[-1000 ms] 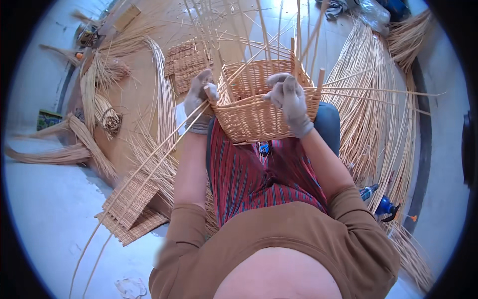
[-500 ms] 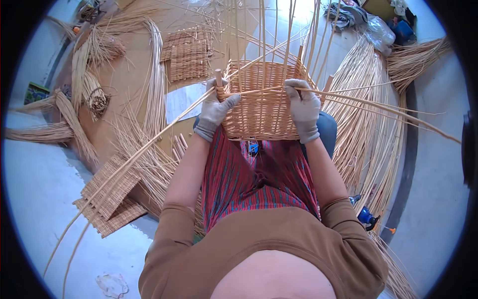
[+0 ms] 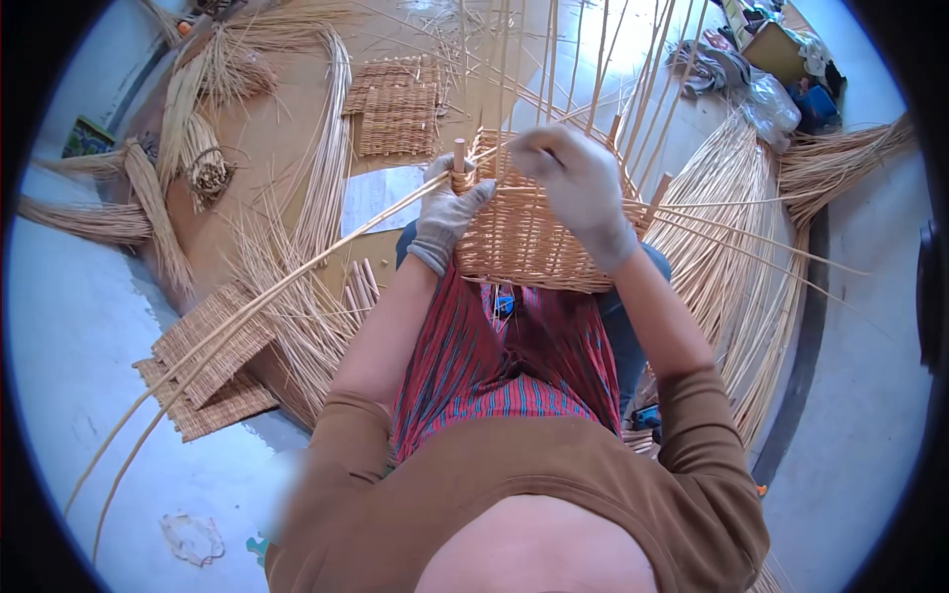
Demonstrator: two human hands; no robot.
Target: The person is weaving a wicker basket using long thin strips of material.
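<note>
Leftward over the tan wicker basket (image 3: 529,237) near the lap (image 3: 509,403), the grey-gloved right hand (image 3: 585,188) has been moved — its hold unclear; one corner is grasped by the grey-gloved left hand (image 3: 447,211). Rim-weaving seems underway — weave-tightening likely called for.

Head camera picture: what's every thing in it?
Woven basket: one, tan, above lap
Upright canes: many, pale, on basket
Long canes: two, pale, running lower left
Corner posts: three visible, tan, basket corners
Woven panels: several, tan, floor
Cane bundles: several, pale, floor both sides
Short sticks: several, tan, floor left
Flat sheet: one, whitish, floor left
Plastic bag: one, clear, upper right
Rumpled cloth: one, grey, beside bag
Crumpled scrap: one, whitish, lower left
Striped garment: one, mostly red, lap
Sleeves: two, brown, upper arms
Left hand: one, grey-gloved, basket's left corner
Right hand: one, grey-gloved, at basket front
</note>
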